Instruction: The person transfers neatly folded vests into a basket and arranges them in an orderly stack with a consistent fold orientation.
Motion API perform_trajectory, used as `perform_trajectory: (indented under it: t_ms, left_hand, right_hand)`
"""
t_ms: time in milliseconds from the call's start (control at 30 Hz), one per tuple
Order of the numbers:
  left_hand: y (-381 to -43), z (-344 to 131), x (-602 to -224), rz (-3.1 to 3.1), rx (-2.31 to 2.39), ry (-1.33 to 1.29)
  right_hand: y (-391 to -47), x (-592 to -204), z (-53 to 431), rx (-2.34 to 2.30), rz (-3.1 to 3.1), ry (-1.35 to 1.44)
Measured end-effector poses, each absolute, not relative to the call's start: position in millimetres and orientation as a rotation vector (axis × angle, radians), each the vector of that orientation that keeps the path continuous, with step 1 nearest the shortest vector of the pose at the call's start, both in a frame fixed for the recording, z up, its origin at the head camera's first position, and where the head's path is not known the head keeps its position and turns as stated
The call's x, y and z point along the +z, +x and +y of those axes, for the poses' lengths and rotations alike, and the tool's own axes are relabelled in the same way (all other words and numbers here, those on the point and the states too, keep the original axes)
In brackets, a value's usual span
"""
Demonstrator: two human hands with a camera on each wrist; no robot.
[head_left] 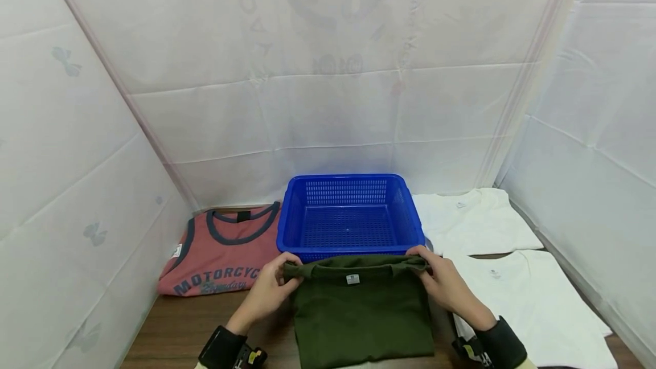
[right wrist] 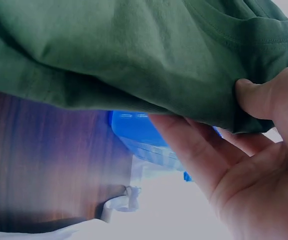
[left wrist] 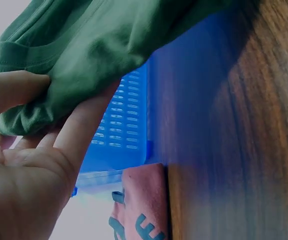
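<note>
A dark green T-shirt (head_left: 361, 315) with a small white neck label hangs between both hands, just in front of a blue plastic basket (head_left: 351, 249). My left hand (head_left: 271, 286) pinches its upper left corner, thumb on the near side and fingers behind, as the left wrist view shows. At the upper right corner, my right hand (head_left: 446, 281) grips the cloth the same way. In the right wrist view the green fabric (right wrist: 133, 60) droops in folds from the thumb. The shirt's top edge overlaps the basket's front wall in the head view.
Left of the basket lies a folded red shirt (head_left: 225, 261) with dark trim and lettering. Two white shirts, one behind (head_left: 476, 226) and one nearer (head_left: 533, 306), lie at the right. White sheeting (head_left: 328, 113) walls in the wooden table (head_left: 169, 329) on three sides.
</note>
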State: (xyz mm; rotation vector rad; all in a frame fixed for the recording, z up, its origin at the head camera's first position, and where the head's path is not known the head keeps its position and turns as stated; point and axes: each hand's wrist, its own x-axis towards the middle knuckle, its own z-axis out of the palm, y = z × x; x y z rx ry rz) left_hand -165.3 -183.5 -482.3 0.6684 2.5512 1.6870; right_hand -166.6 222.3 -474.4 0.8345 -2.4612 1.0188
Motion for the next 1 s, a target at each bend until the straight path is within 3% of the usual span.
perform_trajectory:
  t_ms: [633,1000]
  left_hand:
    - [-161,-175,-462,2.519,1.979,0.585]
    - [-161,-166,-446,2.721,2.141,0.632]
  right_hand:
    - [-166,-460,211,1.24,-2.182,0.636]
    - [-170,-446,207,1.074,-2.066,0.613]
